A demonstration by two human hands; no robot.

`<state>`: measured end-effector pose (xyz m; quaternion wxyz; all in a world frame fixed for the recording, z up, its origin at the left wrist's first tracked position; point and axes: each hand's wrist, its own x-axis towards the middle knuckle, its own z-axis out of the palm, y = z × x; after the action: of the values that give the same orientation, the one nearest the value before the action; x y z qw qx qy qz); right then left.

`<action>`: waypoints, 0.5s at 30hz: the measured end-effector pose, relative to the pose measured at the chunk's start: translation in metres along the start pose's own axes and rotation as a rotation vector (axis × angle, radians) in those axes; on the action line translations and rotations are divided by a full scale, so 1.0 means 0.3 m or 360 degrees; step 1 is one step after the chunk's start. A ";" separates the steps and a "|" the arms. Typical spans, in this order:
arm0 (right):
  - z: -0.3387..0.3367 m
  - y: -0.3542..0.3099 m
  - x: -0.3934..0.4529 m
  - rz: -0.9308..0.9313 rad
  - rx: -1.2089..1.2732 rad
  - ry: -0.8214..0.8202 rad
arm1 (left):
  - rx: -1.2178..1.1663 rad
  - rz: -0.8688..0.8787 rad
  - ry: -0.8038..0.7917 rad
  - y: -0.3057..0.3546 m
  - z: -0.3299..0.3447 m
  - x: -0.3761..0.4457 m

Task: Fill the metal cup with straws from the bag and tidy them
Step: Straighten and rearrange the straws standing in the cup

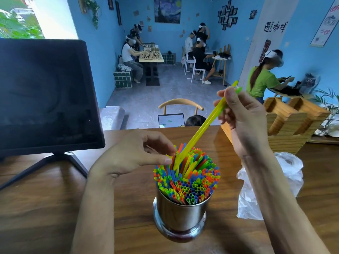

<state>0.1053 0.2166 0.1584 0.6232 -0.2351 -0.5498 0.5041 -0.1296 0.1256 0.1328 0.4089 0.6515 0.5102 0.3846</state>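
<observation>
Your right hand (242, 114) is raised above and to the right of the metal cup (180, 215), wrist bent so the back of the hand faces you. Its fingers are curled together, pinching the upper end of a few yellow and green straws (205, 125) between thumb and fingertips. Those straws slant down to the left, and their lower ends dip into the bundle of coloured straws (187, 180) that already packs the cup.

Your left hand (135, 153) comes in from the left of the cup, palm turned toward it. The thumb and forefinger reach to the far left edge of the bundle and touch the straw tops where the slanted ones enter; the other fingers are loosely curled behind. You cannot tell whether this hand actually grips any straw.

The cup stands upright on the wooden table (45, 208), between your two forearms. The plastic bag (256, 195) lies crumpled on the table just right of the cup, partly hidden by your right forearm. A dark monitor (45, 94) stands well to the left of the cup.
</observation>
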 end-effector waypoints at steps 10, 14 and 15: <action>-0.019 -0.028 -0.009 -0.0117 -0.0257 -0.0041 | 0.0187 -0.0216 0.0341 -0.049 0.019 0.053; -0.014 -0.001 -0.031 -0.0141 -0.0505 -0.0266 | 0.0350 -0.0267 0.0369 -0.048 0.037 0.078; -0.011 0.008 -0.039 -0.0144 -0.0561 -0.0321 | 0.0389 -0.0280 0.0384 -0.046 0.039 0.083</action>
<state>0.1089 0.2081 0.1501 0.5364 -0.2639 -0.6990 0.3925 -0.1191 0.1504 0.1178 0.2946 0.5984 0.6535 0.3579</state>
